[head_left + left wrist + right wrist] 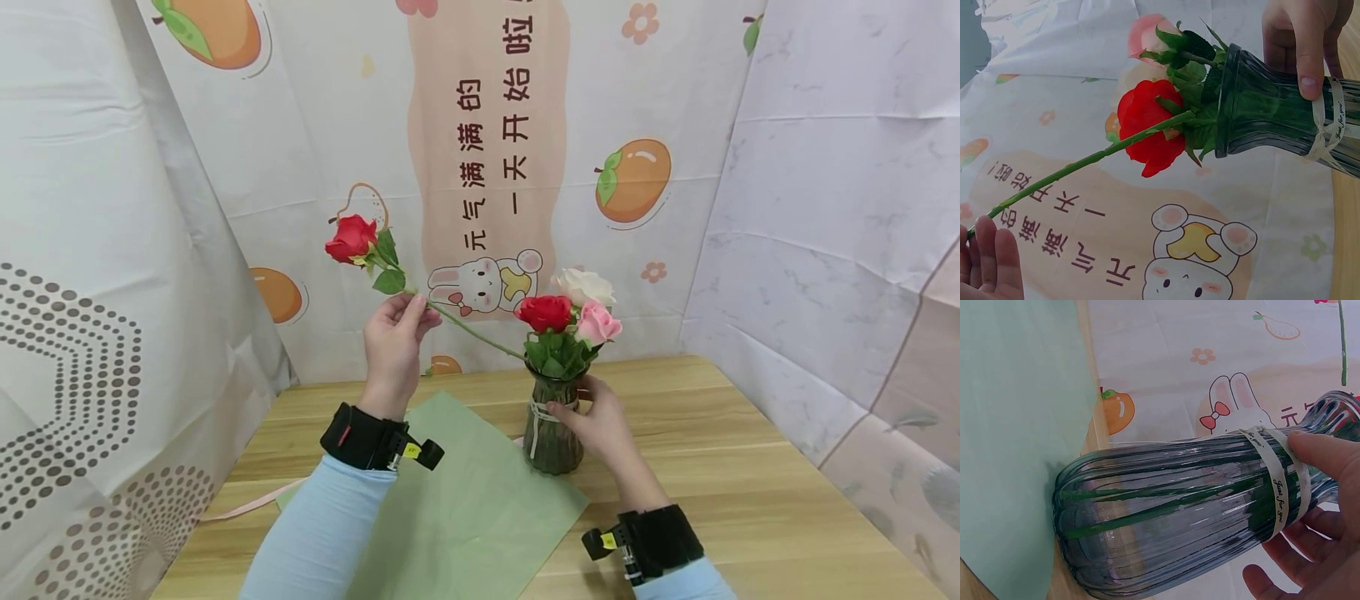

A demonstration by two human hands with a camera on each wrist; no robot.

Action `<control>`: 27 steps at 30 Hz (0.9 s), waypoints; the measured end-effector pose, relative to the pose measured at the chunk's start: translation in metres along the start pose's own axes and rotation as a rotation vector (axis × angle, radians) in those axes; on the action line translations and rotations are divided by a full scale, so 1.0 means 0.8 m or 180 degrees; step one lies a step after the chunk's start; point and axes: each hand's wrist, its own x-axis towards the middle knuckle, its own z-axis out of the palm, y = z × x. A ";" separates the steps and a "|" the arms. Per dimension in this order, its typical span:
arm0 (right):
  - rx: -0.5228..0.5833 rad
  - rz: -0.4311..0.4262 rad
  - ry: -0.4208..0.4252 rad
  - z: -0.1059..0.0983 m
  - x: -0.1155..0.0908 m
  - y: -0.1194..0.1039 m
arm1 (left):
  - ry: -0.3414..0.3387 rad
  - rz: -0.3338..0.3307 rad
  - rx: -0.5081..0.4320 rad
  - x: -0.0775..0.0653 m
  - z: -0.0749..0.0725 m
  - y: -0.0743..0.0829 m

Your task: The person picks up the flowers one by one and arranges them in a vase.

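A red artificial rose [351,239] with green leaves is pinched by its stem [1094,156] between thumb and fingers of my left hand [396,346]. The stem slants down to the right, its free end in front of the flowers, just short of the vase mouth. My right hand [600,421] grips the ribbed glass vase [1160,519] around its neck, thumb on the ribbon [1275,487] printed "Just for you". The vase stands upright, holding another red rose [545,313], a pink rose [598,322] and a white rose [585,287]. Green stems show through the glass.
A sheet of pale green paper [465,492] lies on the wooden table [675,417], beneath the left forearm and beside the vase. A pink ribbon [258,500] lies at the left. Printed cloth [322,108] hangs behind the table, with more cloth on both sides.
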 end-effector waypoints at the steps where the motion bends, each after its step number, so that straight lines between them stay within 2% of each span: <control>1: -0.0002 -0.0002 0.0004 0.000 0.000 0.000 | -0.0001 0.0005 0.0004 0.000 0.001 -0.001; 9: -0.0001 0.0029 -0.0023 0.000 0.000 -0.001 | -0.0048 0.0055 0.0238 0.000 0.012 -0.018; 14: -0.0011 0.0050 -0.0029 0.000 -0.001 -0.002 | -0.0153 0.0097 0.0379 -0.002 0.018 -0.028; 19: -0.0014 0.0055 -0.0039 -0.001 -0.001 -0.003 | -0.0297 0.0108 0.0499 -0.005 0.025 -0.032; 23: 0.0002 0.0050 -0.0027 -0.001 -0.001 -0.002 | -0.0326 0.0129 0.0593 -0.006 0.030 -0.033; 27: -0.0005 0.0043 -0.0029 -0.001 0.000 -0.001 | -0.0338 0.0242 0.0706 -0.004 0.036 -0.034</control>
